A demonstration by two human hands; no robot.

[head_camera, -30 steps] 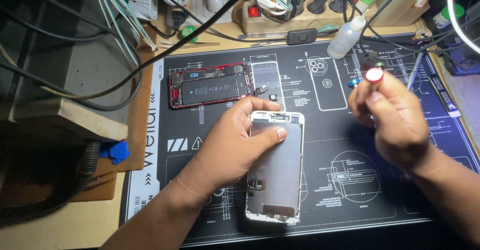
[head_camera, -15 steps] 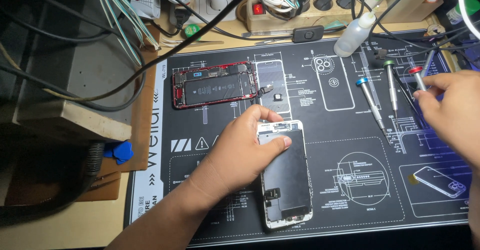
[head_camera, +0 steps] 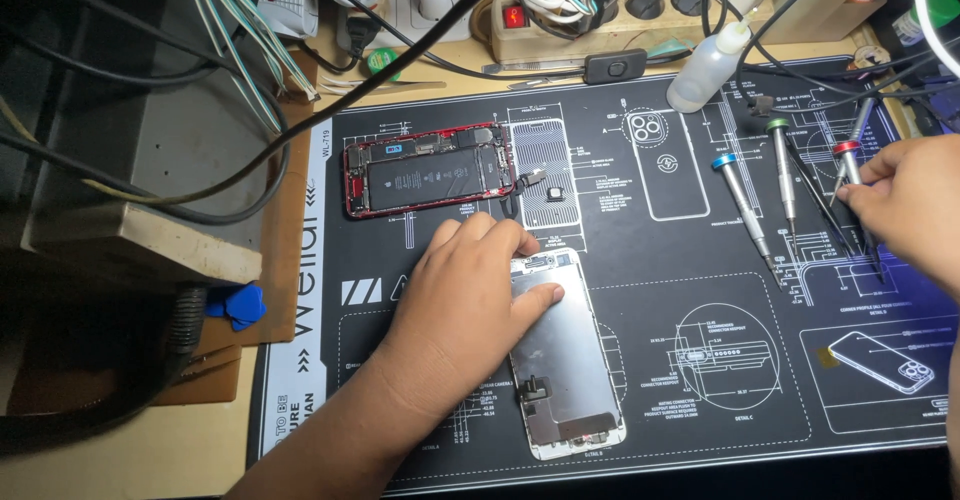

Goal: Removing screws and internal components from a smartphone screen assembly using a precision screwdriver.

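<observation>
Left hand (head_camera: 470, 300) lies flat on the thin, fragile screen panel (head_camera: 565, 360); right hand (head_camera: 915, 205), beyond it, pinches the red-capped screwdriver (head_camera: 850, 165).

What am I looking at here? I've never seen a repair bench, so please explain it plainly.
This is one view from a camera worn on a person's head, looking down at their two bare hands. A black printed work mat covers the bench. The left hand rests flat on a detached phone screen panel, its metal back facing up. Above it lies the opened red phone body, battery showing. The right hand touches a red-capped screwdriver; blue-capped and green-capped ones lie beside it. A small squeeze bottle and a power strip sit behind.
</observation>
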